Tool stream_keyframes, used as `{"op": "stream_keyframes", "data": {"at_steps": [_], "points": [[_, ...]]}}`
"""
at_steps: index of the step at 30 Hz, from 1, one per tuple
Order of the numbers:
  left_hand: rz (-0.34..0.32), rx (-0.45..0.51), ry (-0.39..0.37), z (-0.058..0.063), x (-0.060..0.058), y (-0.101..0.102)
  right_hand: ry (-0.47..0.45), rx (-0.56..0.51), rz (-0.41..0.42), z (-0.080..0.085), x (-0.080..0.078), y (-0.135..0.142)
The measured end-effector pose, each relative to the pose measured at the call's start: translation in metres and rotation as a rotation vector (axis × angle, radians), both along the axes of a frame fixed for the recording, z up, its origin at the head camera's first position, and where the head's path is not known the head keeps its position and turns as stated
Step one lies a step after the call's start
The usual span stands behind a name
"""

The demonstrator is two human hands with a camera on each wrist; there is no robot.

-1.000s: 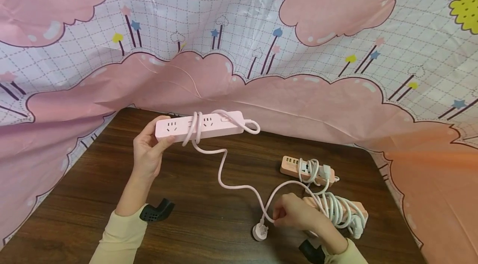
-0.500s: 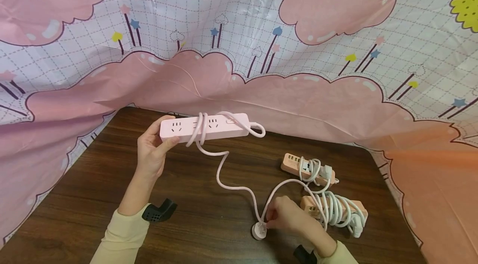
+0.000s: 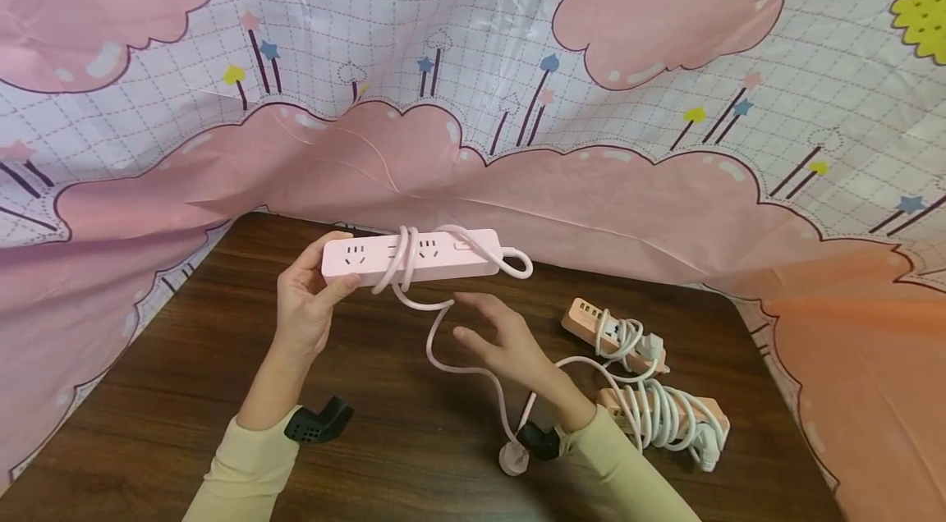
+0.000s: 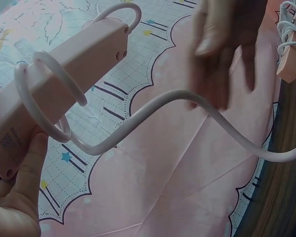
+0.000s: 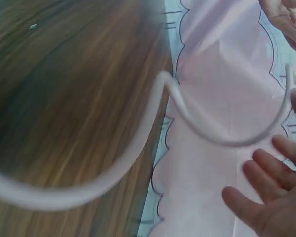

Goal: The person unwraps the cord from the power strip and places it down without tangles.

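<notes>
My left hand grips the left end of a pink power strip, thumb on the front, held up over the table. The strip's cord loops twice round its middle, with another loop at the right end, then hangs down in bends to the table. Its round plug lies there, partly behind my right wrist. My right hand is beside the hanging cord, fingers spread and holding nothing. In the right wrist view those fingers stand just below the cord. The left wrist view shows the strip's underside.
Two orange power strips, a farther one and a nearer one, lie at the right with white cords wound round them. A patterned cloth hangs behind the dark wooden table.
My right hand has left the plug on the table and moved up and left toward the hanging cord, its fingers opening. My left hand has shifted slightly right with the pink power strip.
</notes>
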State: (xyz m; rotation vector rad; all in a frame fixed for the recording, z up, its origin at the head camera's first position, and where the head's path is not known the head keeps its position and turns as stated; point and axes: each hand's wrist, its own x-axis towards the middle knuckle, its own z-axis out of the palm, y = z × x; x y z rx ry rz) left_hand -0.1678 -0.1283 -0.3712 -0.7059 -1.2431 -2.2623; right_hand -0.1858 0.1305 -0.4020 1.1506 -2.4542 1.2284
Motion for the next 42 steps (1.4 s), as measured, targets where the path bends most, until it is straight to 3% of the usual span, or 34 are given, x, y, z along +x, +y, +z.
{"op": "stream_keyframes", "data": {"at_steps": [2,8,14,19,25,34,37,42], "points": [[0.005,-0.010,-0.005,-0.001,0.000,0.001,0.032,-0.019,0.041,0.000,-0.005,-0.010],[-0.006,-0.010,-0.019,-0.002,0.001,0.000,-0.005,-0.112,0.131,0.002,-0.016,-0.020],[-0.052,-0.002,0.004,-0.004,0.000,-0.003,-0.103,-0.247,0.043,0.022,-0.016,-0.010],[-0.089,-0.023,0.026,-0.004,0.001,-0.006,0.015,-0.381,-0.060,0.032,-0.029,0.011],[-0.100,-0.053,0.017,-0.004,0.003,-0.008,0.031,-0.519,-0.018,0.047,-0.034,0.026],[-0.080,-0.088,0.014,-0.007,0.003,-0.010,0.027,-0.594,-0.074,0.068,-0.027,0.038],[-0.058,-0.096,0.011,-0.008,0.002,-0.011,0.058,-0.588,-0.053,0.077,-0.021,0.042],[-0.006,-0.099,-0.004,-0.009,0.001,-0.013,0.090,-0.592,0.049,0.090,-0.008,0.049]]}}
